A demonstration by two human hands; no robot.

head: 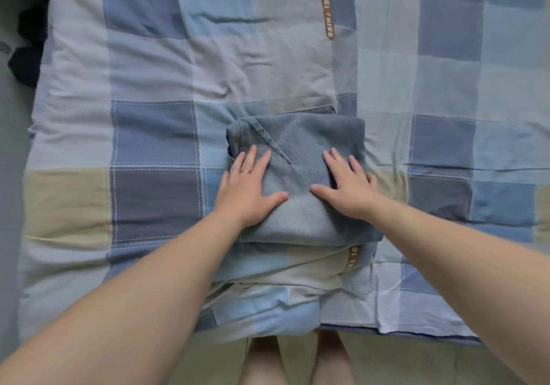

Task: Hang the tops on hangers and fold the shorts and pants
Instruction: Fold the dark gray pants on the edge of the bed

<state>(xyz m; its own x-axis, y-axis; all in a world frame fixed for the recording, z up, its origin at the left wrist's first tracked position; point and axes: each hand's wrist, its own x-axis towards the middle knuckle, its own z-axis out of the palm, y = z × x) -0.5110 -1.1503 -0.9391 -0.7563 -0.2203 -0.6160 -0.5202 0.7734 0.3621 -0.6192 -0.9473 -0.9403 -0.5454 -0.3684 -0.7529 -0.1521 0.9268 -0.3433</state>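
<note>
Jeans [300,176], folded into a thick square, lie on the checked bedspread [148,134] near its front edge. Both arms reach forward; the left hand [248,190] (a ring on one finger) and right hand [346,188] press flat on them, fingers straight and spread.

Soft, even light is spreading over the checked quilt [148,72], leaving only faint shadows along the folded jeans [312,134]. Wide-angle distortion is bowing the left and right edges, the far-left corner is falling dark, and fine detail is looking slightly soft.
</note>
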